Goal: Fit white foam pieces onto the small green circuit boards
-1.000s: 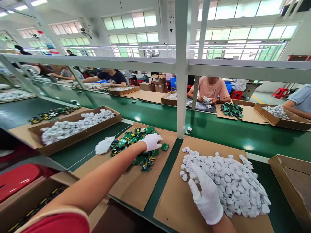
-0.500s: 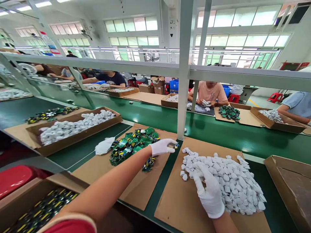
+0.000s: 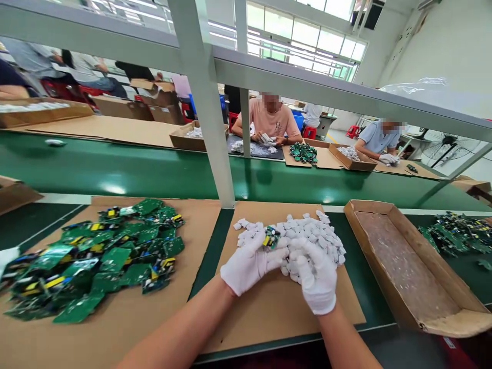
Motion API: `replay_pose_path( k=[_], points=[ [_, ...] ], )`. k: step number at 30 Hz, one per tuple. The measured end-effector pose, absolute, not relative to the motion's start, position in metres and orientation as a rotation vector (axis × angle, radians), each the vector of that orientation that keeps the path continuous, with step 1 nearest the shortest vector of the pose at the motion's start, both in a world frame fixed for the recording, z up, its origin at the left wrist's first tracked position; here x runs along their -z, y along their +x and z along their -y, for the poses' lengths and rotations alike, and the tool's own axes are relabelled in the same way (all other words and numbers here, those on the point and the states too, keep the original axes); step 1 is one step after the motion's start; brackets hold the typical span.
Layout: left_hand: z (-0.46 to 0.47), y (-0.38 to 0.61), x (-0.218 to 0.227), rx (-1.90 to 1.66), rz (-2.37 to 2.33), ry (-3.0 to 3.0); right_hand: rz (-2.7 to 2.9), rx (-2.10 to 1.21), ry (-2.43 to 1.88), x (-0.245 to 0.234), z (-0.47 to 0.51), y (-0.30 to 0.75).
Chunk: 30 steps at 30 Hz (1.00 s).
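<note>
My left hand (image 3: 248,264), in a white glove, is closed on a small green circuit board (image 3: 271,237) with a yellow component, held between thumb and fingers. Close beside it on the right is my gloved right hand (image 3: 317,277), its fingers curled in toward the thumb. Whatever lies in that grip blends with the white glove and cannot be made out. Behind both hands spreads a pile of small white pieces (image 3: 323,234) on a cardboard sheet (image 3: 265,320). At left, a heap of green circuit boards (image 3: 115,256) covers another cardboard sheet (image 3: 149,333).
An open cardboard tray (image 3: 407,261) stands right of the white pile, with more circuit boards (image 3: 457,233) beyond it. A metal post (image 3: 209,118) rises behind the sheets. Past the green conveyor (image 3: 161,171), a person in pink (image 3: 271,120) and others work.
My left hand has brought the circuit board rightward from beside the heap to my right hand. My right hand's fingers have drawn in. The view has turned right.
</note>
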<state>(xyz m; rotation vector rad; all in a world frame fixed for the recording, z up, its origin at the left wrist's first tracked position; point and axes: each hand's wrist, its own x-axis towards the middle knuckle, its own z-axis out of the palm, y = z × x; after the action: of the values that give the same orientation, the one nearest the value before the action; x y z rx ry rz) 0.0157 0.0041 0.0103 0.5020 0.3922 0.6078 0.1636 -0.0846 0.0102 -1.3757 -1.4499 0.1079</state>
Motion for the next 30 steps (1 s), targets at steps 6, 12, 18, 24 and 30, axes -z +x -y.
replay_pose_path(
  k=[6,12,18,24,30],
  points=[
    [0.006,0.007,0.01,-0.473,-0.313,0.554,1.397,0.147,-1.741,0.002,0.089,0.231],
    [0.005,0.01,0.011,-0.449,-0.352,0.573,1.428,0.23,-2.102,0.011,0.081,0.244],
    [0.004,0.009,0.012,-0.41,-0.355,0.59,1.559,0.172,-2.012,0.008,0.088,0.242],
    [0.005,0.01,0.012,-0.396,-0.348,0.6,1.705,0.093,-2.03,0.01,0.098,0.244],
    [0.004,0.009,0.013,-0.386,-0.363,0.598,1.791,0.077,-1.865,0.011,0.097,0.245]
  ],
)
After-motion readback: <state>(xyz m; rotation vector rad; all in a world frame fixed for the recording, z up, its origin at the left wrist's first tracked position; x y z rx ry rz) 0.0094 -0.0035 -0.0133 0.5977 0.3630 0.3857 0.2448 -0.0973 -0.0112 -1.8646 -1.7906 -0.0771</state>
